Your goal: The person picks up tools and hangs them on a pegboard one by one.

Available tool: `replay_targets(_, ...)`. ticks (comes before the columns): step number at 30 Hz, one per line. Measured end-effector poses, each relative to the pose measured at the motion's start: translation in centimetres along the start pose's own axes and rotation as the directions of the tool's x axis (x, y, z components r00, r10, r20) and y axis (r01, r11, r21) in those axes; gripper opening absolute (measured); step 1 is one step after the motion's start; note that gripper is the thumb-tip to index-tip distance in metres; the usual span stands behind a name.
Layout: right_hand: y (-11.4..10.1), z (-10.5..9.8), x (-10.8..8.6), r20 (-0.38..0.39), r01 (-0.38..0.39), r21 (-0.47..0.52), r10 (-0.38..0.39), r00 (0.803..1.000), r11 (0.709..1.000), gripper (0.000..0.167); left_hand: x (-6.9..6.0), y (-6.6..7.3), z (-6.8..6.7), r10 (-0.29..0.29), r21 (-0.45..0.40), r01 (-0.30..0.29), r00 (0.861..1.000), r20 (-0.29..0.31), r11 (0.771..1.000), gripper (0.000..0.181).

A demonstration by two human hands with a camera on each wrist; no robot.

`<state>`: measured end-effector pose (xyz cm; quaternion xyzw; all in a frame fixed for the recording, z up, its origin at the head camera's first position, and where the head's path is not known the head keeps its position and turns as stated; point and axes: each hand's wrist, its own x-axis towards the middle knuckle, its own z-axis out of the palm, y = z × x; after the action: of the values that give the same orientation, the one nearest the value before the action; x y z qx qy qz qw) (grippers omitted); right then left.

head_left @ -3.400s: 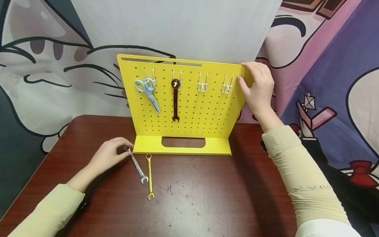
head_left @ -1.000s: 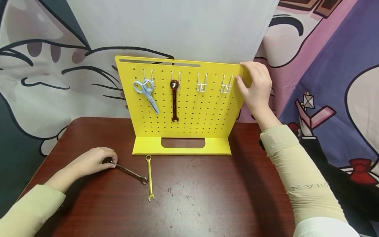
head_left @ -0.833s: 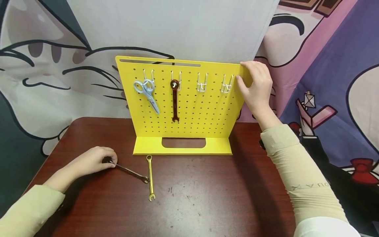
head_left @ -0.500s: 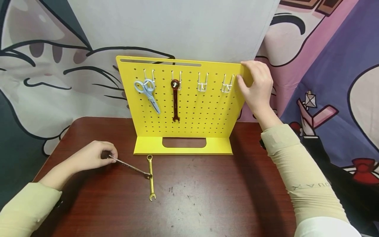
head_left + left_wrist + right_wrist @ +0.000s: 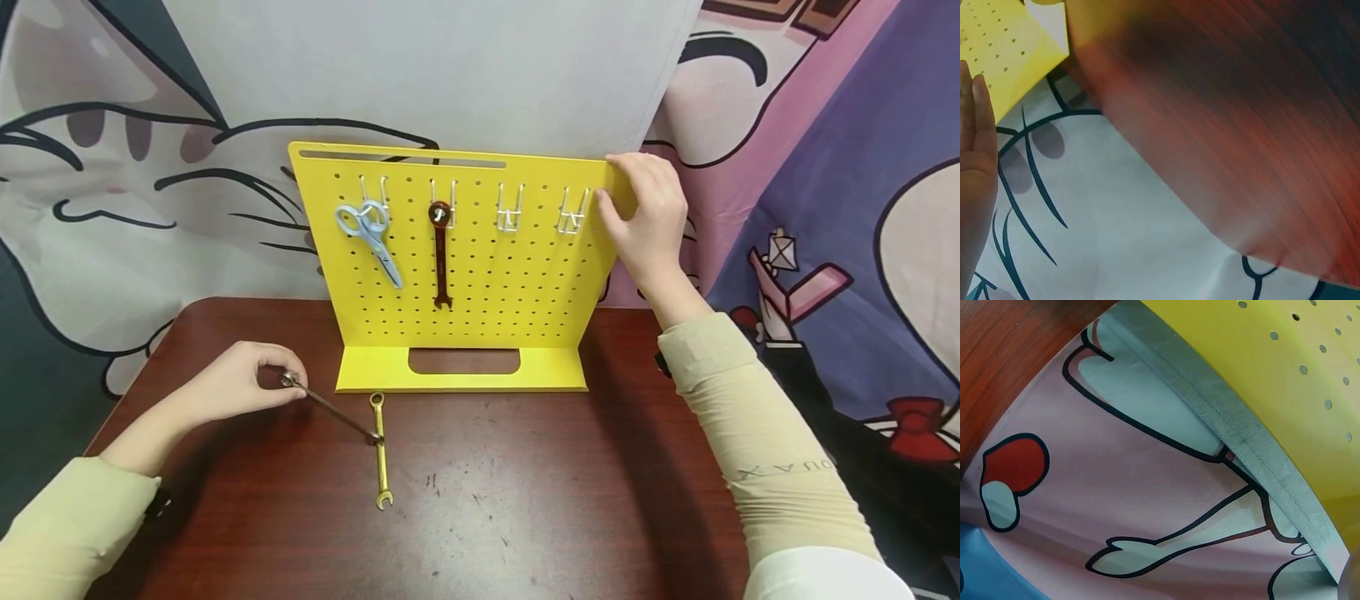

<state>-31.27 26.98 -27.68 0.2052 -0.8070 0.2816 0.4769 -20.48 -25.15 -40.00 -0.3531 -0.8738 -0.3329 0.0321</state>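
Note:
The left hand [image 5: 238, 382] pinches the ring end of a silver wrench [image 5: 333, 410] between thumb and fingers. That wrench slants down to the right, and its far end meets a gold wrench [image 5: 382, 467] lying on the table. At the upper right corner of a yellow pegboard [image 5: 480, 292], the right hand [image 5: 651, 221] grips the edge, fingers over the top and thumb on the front. Light blue scissors [image 5: 385, 257] and a dark red wrench [image 5: 441, 262] hang from the board's two left hooks. In the left wrist view, part of the left hand [image 5: 977, 169] shows at the left edge.
Two white wire hooks, one mid-right [image 5: 508, 218] and one farther right [image 5: 572, 222], hold nothing. The board's base stands on a dark red-brown table [image 5: 480, 500]. Behind it hangs a cloth [image 5: 450, 75] with cartoon prints.
The left hand moved left from beside the board's base, swinging the silver wrench to a flatter slant, then rose slightly. The wrench's far end now meets the gold one. The right hand stayed on the board.

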Motion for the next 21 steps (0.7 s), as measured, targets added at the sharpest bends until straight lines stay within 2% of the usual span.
replay_targets(6,-0.1,0.0,0.0,0.006,-0.006,-0.008,0.006,1.0,1.0,0.03,1.0,0.7,0.8,-0.023,-0.071,0.019,0.998,-0.064,0.997,0.029)
replay_targets(15,0.1,0.0,-0.1,-0.003,-0.004,-0.005,0.004,1.0,1.0,0.03,3.4,1.9,2.5,-0.125,-0.188,0.1,0.984,-0.126,0.977,0.017)
replay_targets(18,0.2,0.0,-0.1,-0.006,0.003,-0.002,-0.003,1.0,1.0,0.03,4.3,2.1,3.2,-0.15,-0.269,0.11,0.98,-0.131,0.957,0.013)
replay_targets(21,0.2,0.1,-0.1,-0.007,0.006,0.0,-0.006,1.0,1.0,0.03,5.1,2.1,4.0,-0.186,-0.377,0.125,0.974,-0.129,0.918,0.009)
